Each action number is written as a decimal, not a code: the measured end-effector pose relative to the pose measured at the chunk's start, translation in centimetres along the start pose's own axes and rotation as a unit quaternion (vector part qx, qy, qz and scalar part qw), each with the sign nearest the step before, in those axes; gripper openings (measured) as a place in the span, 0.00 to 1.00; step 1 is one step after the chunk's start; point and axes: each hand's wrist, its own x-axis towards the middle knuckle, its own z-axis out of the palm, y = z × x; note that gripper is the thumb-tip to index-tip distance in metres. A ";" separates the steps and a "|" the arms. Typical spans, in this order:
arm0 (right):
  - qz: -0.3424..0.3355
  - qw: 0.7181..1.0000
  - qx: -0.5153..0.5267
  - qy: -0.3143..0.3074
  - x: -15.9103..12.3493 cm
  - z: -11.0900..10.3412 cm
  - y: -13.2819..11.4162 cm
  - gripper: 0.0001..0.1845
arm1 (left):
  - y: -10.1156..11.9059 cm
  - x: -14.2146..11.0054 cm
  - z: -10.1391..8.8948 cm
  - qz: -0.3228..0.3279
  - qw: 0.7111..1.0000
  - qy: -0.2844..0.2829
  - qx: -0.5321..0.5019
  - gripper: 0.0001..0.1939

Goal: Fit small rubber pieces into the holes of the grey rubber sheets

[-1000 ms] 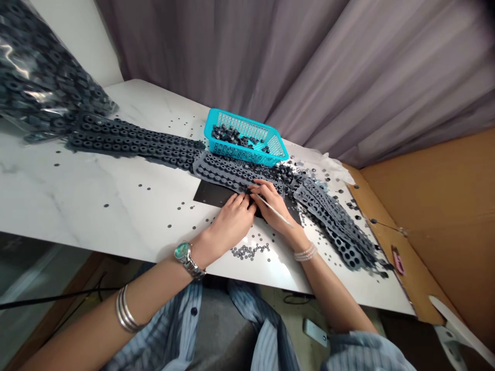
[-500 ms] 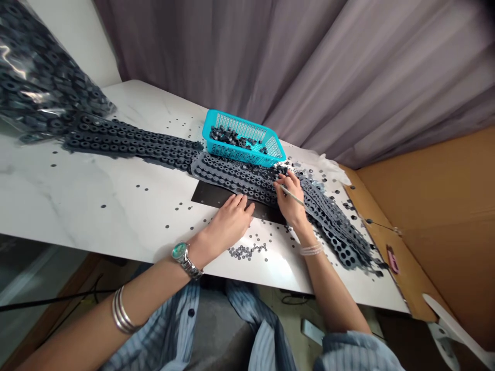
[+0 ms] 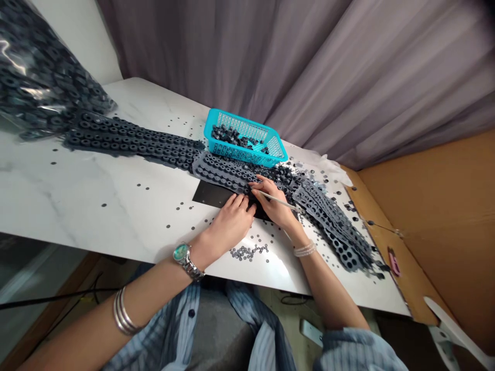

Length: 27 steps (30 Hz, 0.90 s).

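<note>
My right hand is closed on a thin pale stick-like tool. Its fingertips are at the near edge of a dark grey moulded sheet covered in rows of ring-shaped pieces. The tool's working end is hidden by the fingers. Just to the left, my left hand lies with its fingers forward, their tips over a flat black board and close to the sheet. I see nothing held in it. Small dark discs lie scattered on the white table near both wrists.
A turquoise basket of small black parts stands behind the sheet. More sheets stretch left towards a clear bag of rings. Perforated sheets are piled right, near cardboard and a pink cutter.
My right hand has moved left along the sheet with the tool, closer to my left hand. The left hand has stayed in place.
</note>
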 end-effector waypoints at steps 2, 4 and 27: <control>-0.004 1.000 -0.008 -0.002 0.0 0.1 0.0 0.06 | 0.0 0.0 0.1 0.001 1.000 0.002 -0.006 0.19; -0.005 1.000 -0.018 -0.002 0.1 0.2 -0.1 0.06 | 0.0 0.0 0.1 0.002 1.000 0.004 -0.009 0.19; 0.007 0.994 -0.071 0.077 1.9 -2.4 1.3 0.07 | -0.4 0.1 -0.4 0.061 0.998 0.003 0.001 0.19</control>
